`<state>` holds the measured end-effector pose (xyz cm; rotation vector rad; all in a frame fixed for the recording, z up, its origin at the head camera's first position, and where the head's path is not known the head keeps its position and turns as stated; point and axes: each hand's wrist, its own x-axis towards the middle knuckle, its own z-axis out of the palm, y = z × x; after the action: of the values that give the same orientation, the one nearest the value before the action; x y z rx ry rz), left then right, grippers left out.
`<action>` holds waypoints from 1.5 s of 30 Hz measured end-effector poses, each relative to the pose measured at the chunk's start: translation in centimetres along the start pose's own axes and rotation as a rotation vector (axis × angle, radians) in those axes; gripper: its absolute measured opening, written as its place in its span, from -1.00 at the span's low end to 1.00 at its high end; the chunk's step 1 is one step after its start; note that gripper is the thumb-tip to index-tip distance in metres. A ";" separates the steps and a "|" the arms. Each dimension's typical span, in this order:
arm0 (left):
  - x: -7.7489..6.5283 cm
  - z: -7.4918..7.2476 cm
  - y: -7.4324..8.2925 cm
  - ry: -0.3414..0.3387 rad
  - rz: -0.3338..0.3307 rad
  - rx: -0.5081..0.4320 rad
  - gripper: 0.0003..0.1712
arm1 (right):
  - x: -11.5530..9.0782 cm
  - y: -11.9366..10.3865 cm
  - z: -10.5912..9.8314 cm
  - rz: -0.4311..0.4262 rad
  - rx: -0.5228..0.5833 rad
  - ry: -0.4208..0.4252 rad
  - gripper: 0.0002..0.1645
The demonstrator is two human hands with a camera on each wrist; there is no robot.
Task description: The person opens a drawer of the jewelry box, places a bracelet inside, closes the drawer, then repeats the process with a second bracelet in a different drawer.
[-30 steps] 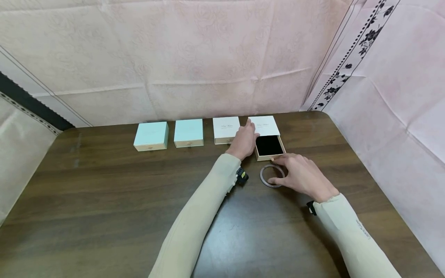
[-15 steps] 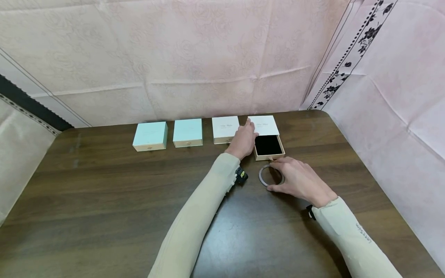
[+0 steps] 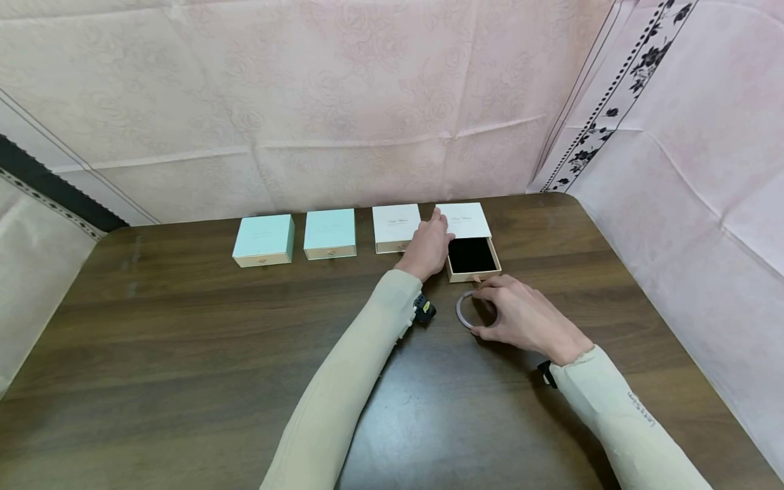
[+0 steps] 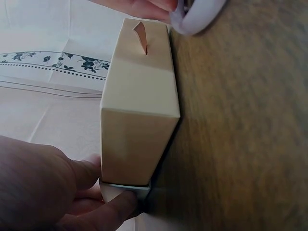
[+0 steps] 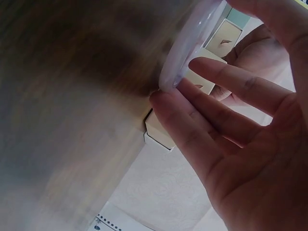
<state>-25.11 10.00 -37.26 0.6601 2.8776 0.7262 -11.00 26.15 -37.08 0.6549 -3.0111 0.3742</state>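
A pale lavender bangle (image 3: 460, 312) is between the thumb and fingers of my right hand (image 3: 523, 316), just in front of the rightmost box. In the right wrist view, fingertips touch the glossy ring of the bangle (image 5: 180, 50). My left hand (image 3: 427, 250) grips the white sleeve (image 3: 470, 221) of that box at its left side. The box's cream drawer (image 3: 470, 278) is pulled out toward me, with a black lining inside. In the left wrist view, a small ribbon tab (image 4: 140, 37) sticks out of the drawer front.
Left of the drawn-out box stand a closed white box (image 3: 395, 221) and two mint-green boxes, the nearer one (image 3: 331, 230) and the leftmost one (image 3: 263, 237). All are in a row along the back of the wooden table (image 3: 184, 367). A patterned cloth (image 3: 343, 102) hangs behind.
My right fingers have moved from the drawer front down to the bangle and closed on its rim. My left hand and the boxes stay as they were.
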 end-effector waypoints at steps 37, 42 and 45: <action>-0.1 -0.1 -0.2 0.006 0.023 -0.015 -0.56 | 0.7 -0.3 -3.2 0.015 -0.037 -0.018 -0.45; -0.1 0.0 -0.2 0.016 0.028 -0.017 -0.57 | 1.0 -0.3 -3.6 0.016 -0.039 -0.012 -0.45; -0.2 0.0 -0.2 0.015 0.026 -0.017 -0.56 | 1.2 -0.2 -3.8 0.012 -0.045 -0.015 -0.46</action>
<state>-25.02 9.76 -37.38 0.6939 2.8778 0.7613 -12.07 26.35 -33.27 0.6393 -3.0291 0.3020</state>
